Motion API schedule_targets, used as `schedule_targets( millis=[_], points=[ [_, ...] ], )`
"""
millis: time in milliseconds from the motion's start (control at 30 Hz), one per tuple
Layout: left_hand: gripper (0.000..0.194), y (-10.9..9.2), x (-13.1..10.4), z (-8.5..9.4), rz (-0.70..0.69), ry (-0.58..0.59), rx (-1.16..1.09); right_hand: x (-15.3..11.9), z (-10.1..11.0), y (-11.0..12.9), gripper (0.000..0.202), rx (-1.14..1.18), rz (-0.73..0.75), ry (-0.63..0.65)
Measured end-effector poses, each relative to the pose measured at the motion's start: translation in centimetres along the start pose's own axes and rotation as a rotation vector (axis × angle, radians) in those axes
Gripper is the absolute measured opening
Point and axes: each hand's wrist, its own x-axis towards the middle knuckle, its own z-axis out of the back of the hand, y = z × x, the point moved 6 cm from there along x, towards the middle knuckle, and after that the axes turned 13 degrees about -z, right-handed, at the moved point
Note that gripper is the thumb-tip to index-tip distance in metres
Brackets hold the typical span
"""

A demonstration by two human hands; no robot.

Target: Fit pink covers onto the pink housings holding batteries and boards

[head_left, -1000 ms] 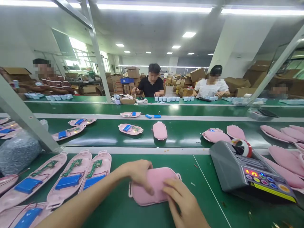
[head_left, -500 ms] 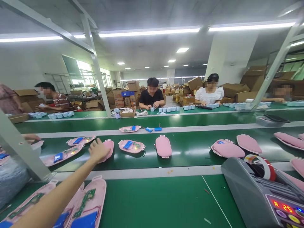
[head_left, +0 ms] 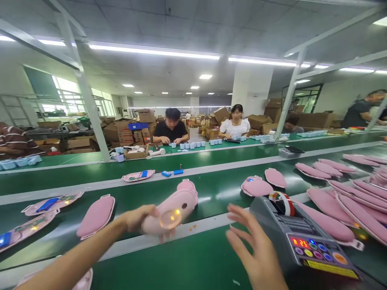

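My left hand (head_left: 140, 217) grips one end of a pink oval plastic shell (head_left: 169, 211), held tilted above the belt. Its smooth outer side faces me, with a dark round hole and a round window glowing orange. The fingers are partly hidden behind the shell. My right hand (head_left: 256, 245) is raised with fingers spread and nothing in them, just left of a grey tape dispenser (head_left: 302, 237) with a lit red display. Left of the held shell, another pink padded shell (head_left: 96, 217) lies on the belt.
Open pink shells with blue battery packs (head_left: 46, 204) lie at the left. Two loose blue batteries (head_left: 172, 173) sit on the far strip. Many pink shells (head_left: 356, 197) crowd the right side. Co-workers sit across the green belt (head_left: 211, 169) behind light-blue parts.
My left hand has left the pink shell on the belt and lifted another, bringing it nearer the middle. My right hand has come into view. The view has swung right.
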Motion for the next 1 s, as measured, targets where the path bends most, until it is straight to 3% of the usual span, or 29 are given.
schedule_targets(
  millis=[67,133,200,267,367,500,833,1000],
  points=[
    [0.076,-1.3,0.0,-6.0,-0.119,0.130,-0.401,0.9,-1.9,0.5,0.060,0.136,-0.094,0.219],
    [0.075,-2.5,-0.2,-10.3,-0.230,0.190,-0.721,0.6,-3.6,1.1,0.062,0.310,-0.145,0.452],
    [0.073,-3.3,-0.5,-12.9,-0.285,0.212,-0.870,-0.4,-4.2,1.5,0.061,0.458,-0.170,0.573],
    [0.073,-4.0,-0.9,-14.2,-0.306,0.223,-0.947,-1.6,-4.1,1.4,0.064,0.569,-0.201,0.617],
    [0.073,-4.8,-1.8,-14.9,-0.315,0.214,-0.985,-3.2,-4.0,1.4,0.078,0.656,-0.243,0.675],
    [0.076,-4.7,-2.5,-15.2,-0.289,0.143,-0.976,-3.9,-4.4,1.8,0.094,0.701,-0.270,0.643],
    [0.073,-3.6,-2.9,-15.6,-0.312,0.065,-0.996,-4.0,-5.6,0.4,0.081,0.682,-0.346,0.617],
    [0.072,-2.6,-2.6,-15.9,-0.288,0.063,-1.041,-3.8,-5.7,-0.3,0.087,0.699,-0.400,0.571]
  ],
)
